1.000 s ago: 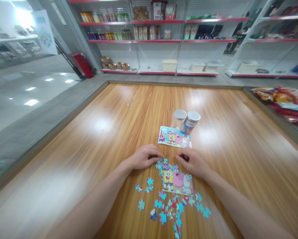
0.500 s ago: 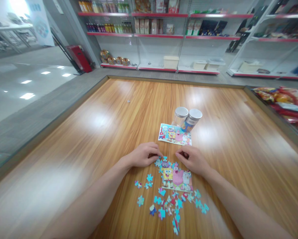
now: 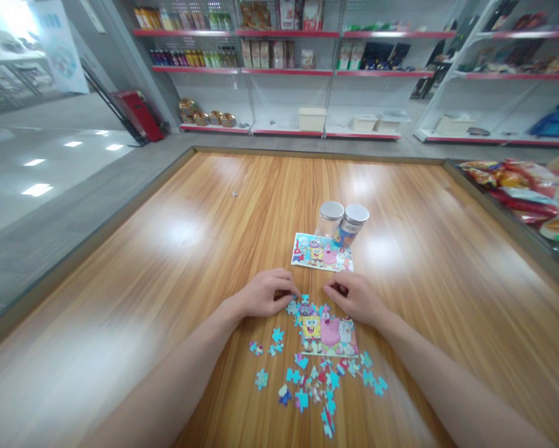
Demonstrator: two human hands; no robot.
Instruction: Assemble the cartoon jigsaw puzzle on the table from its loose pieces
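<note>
A partly built cartoon jigsaw puzzle (image 3: 328,333) lies on the wooden table (image 3: 190,249) in front of me. My left hand (image 3: 265,292) rests at the puzzle's upper left corner, fingers curled and pinched near a piece. My right hand (image 3: 354,297) sits at the upper right edge, fingers curled together; what it pinches is too small to name. Several loose turquoise pieces (image 3: 314,386) are scattered just below the puzzle. Beyond my hands lies a printed reference picture (image 3: 322,252), with two clear jars with silver lids (image 3: 342,221) behind it.
Snack packets (image 3: 517,186) are piled at the table's right edge. Store shelves with red rails (image 3: 289,71) hold goods along the back wall. A red box (image 3: 137,115) stands on the floor at left. A small speck (image 3: 234,193) lies on the far table.
Both hands stay at the puzzle's top edge with only slight finger shifts. The view has drifted a little, so everything sits slightly left and lower.
</note>
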